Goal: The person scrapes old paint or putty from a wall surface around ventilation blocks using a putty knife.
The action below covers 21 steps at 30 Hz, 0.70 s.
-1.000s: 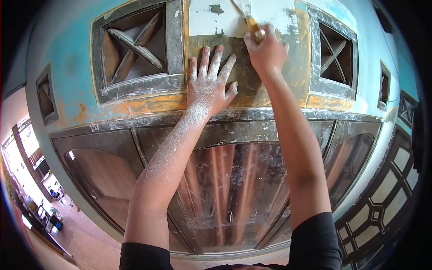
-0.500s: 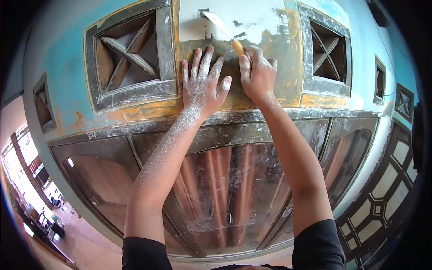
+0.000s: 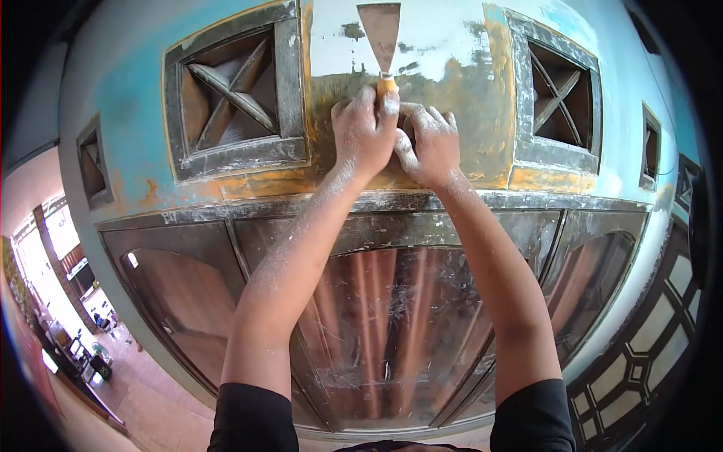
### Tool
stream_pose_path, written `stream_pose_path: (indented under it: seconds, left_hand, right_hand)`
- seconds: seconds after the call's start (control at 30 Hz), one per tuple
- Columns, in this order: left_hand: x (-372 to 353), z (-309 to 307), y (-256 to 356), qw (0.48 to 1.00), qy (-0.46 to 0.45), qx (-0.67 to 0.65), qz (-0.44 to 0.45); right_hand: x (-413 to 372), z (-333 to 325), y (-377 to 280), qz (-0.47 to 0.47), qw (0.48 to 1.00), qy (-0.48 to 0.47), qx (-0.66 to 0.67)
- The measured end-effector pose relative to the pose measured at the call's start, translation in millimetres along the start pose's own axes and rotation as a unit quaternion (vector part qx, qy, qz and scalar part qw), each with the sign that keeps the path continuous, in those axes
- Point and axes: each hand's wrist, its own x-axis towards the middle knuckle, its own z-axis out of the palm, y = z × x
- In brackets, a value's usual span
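Note:
My left hand [image 3: 363,134] is closed round the yellow handle of a scraper [image 3: 382,38], its thumb lying along the handle. The wide metal blade points up over the patchy wall panel [image 3: 459,98], which is white at the top and dark grey-brown below. Close beside the handle, my right hand [image 3: 433,147] has loosely bent fingers, with a gap between thumb and forefinger and nothing seen in it. White dust coats both hands and my left forearm.
Wooden vents with crossed slats, left [image 3: 232,94] and right [image 3: 559,94], flank the panel. Below runs a worn wooden ledge [image 3: 497,202] over a glazed window [image 3: 384,324] with pinkish curtains. A dark panelled door [image 3: 640,361] stands at right; a room with household items opens at left.
The scraper has passed from my right hand to my left, which was spread flat on the wall. Its blade, tilted left before, now points straight up.

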Motion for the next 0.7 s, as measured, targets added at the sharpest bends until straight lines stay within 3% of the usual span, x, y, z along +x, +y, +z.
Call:
stream_pose_path:
  seconds: [0.07,0.1,0.2,0.23,0.33,0.37,0.43,0.6,0.7]
  left_hand:
    - [16.1,-14.2,1.3,0.987,-0.085,-0.077,-0.108]
    - [23.5,-16.4,-6.4,0.994,-0.061,-0.047,-0.08]
    - [48.2,-43.3,-12.1,0.98,-0.095,0.081,-0.156]
    - [53.4,-51.3,-17.3,0.973,-0.125,0.062,-0.183]
    - [61.9,-61.7,-30.5,0.964,-0.103,0.158,-0.189]
    - [67.7,-63.3,-37.1,0.951,-0.121,0.217,-0.183]
    - [65.4,-63.2,-39.9,0.959,-0.093,0.208,-0.169]
    - [66.6,-72.2,-26.2,0.967,-0.062,0.223,-0.103]
    - [75.9,-73.6,-28.2,0.96,-0.095,0.244,-0.097]
  right_hand:
    - [0.1,-7.9,-2.8,-0.002,0.999,-0.052,-0.006]
    - [-1.6,-8.7,2.0,0.014,0.996,-0.084,0.004]
    - [2.2,-21.2,25.6,-0.063,0.994,-0.049,-0.07]
    - [8.3,-27.4,37.4,-0.046,0.992,-0.054,-0.1]
    - [30.2,-39.6,68.4,-0.022,0.978,0.043,-0.204]
    - [33.2,-45.9,74.0,-0.006,0.983,0.054,-0.173]
    - [34.7,-47.0,77.4,0.017,0.988,0.077,-0.135]
    - [28.4,-46.8,73.9,-0.012,0.986,0.084,-0.143]
    - [25.2,-49.0,73.8,-0.011,0.987,0.072,-0.141]
